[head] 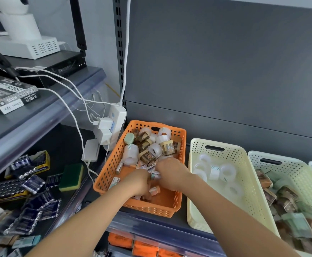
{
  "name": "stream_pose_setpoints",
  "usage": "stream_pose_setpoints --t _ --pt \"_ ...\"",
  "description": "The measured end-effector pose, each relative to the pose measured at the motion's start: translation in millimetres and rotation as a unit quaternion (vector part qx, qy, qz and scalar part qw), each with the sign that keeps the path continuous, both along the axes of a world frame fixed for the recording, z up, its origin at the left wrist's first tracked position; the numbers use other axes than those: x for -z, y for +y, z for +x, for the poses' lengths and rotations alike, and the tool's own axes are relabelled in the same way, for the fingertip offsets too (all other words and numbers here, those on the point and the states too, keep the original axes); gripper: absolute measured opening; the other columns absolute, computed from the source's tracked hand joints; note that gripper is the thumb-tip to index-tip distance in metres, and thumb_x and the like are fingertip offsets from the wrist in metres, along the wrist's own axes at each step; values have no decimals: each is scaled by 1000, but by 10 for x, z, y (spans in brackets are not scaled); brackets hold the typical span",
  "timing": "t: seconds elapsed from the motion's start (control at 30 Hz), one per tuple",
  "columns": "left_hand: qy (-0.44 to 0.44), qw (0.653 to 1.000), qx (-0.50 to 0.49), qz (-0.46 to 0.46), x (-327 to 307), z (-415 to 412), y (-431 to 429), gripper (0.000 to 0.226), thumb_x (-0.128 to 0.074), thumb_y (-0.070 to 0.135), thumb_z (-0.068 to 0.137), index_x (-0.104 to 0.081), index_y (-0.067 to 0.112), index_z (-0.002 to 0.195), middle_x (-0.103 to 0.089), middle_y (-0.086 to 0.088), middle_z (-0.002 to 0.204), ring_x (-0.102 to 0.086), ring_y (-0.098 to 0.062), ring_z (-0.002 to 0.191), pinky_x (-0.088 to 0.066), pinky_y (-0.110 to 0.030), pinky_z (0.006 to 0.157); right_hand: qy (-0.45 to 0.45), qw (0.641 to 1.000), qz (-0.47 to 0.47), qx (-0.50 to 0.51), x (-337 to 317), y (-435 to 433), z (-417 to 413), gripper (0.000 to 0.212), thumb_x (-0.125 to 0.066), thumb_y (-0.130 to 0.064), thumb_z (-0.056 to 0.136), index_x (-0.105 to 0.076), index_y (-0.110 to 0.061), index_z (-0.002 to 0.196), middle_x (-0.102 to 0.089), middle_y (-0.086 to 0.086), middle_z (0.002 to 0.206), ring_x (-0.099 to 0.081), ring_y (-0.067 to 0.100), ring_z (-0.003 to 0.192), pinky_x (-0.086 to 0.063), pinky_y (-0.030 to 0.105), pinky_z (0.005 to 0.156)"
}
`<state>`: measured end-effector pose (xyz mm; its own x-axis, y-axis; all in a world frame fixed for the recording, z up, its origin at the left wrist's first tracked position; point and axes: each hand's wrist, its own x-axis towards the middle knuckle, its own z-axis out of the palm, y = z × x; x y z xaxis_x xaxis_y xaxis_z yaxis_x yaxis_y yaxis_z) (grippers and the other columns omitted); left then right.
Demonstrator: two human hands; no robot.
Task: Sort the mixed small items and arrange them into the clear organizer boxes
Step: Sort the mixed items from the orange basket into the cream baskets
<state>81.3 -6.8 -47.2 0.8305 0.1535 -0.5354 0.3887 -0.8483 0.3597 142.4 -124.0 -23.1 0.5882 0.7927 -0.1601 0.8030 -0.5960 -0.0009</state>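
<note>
Both hands work inside an orange basket (151, 208) on a grey shelf (183, 221). The left hand (139, 182) and right hand (171, 174) sit close together, fingers curled down among small packets (154, 191); whether either grips one cannot be told. Loose tape rolls (131, 154) and little brown jars (167, 147) crowd the basket's far end. Just to the right, a cream basket (199, 147) holds sorted tape rolls (227, 171), with a pale green basket (281, 164) of boxed items beyond. A white power strip (117, 117) hangs at left, above battery packs (32, 184).
</note>
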Motion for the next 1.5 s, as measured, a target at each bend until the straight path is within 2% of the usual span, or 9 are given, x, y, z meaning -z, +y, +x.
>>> stream_pose_setpoints --t 0.1,0.2,0.43,0.57,0.77,0.93,1.13,1.23,1.5 --pt "-57 997 -19 -43 23 -20 91 26 -83 20 68 -58 24 74 -63 3 90 -57 -11 76 -42 -23 58 38 996 69 39 -27 -63 37 12 -55 -21 88 -62 -12 90 -62 6 96 -60 23 91 -54 37 80" --pt "-108 983 -84 -122 -22 -3 162 37 -82 20 70 -65 24 103 -61 4 107 -58 -13 93 -46 -25 74 83 977 177 89 -85 -171 68 14 -54 -25 91 -62 -13 91 -63 3 93 -58 20 86 -52 34 78" --pt "-257 881 -199 -343 -346 201 -81 19 -73 12 81 -66 21 96 -67 -5 103 -61 -18 97 -51 -24 74 101 902 382 172 -201 -482 104 23 -59 -21 89 -58 -18 112 -56 -3 102 -50 11 86 -36 13 66" --pt "-270 868 -192 -371 -484 366 -493 16 -70 12 84 -67 19 98 -67 -8 103 -63 -21 97 -57 -35 74 135 851 464 204 -300 -859 133 16 -66 -18 84 -57 -21 97 -60 -3 90 -57 18 82 -53 40 73" --pt "-281 885 -126 -350 -620 700 -1374 6 -67 20 86 -64 25 89 -64 7 79 -50 0 50 -39 -17 42 153 783 545 257 -434 -1766 246 19 -75 -19 78 -61 -23 91 -66 -9 85 -62 11 77 -55 32 72" --pt "-269 891 -95 -353 -662 978 -2365 8 -66 18 87 -61 22 82 -64 3 81 -51 -5 55 -36 -13 36 114 773 550 295 -460 -2762 380 19 -75 -25 78 -58 -32 82 -64 -16 75 -58 -1 66 -44 11 59" --pt "-261 902 -58 -339 -630 1318 -3566 3 -67 17 86 -64 17 88 -66 -3 89 -61 -20 82 -51 -35 74 59 785 514 342 -424 -3892 615 29 -75 -27 78 -46 -30 75 -55 -11 69 -49 2 59 -39 16 55" --pt "-265 913 -28 -309 -575 1475 -4096 10 -66 18 86 -60 19 94 -63 2 83 -59 -17 74 -49 -34 68 59 783 483 387 -363 -4395 766 23 -72 -28 80 -50 -26 81 -56 -9 69 -56 15 63 -49 32 60" --pt "-247 941 232 1 -321 1669 -4828 38 -61 12 86 -53 16 123 -54 -4 118 -58 -24 100 -47 -32 77 47 851 270 448 41 -5129 1026 29 -61 -26 87 -53 -19 114 -66 3 99 -59 25 86 -38 27 65"
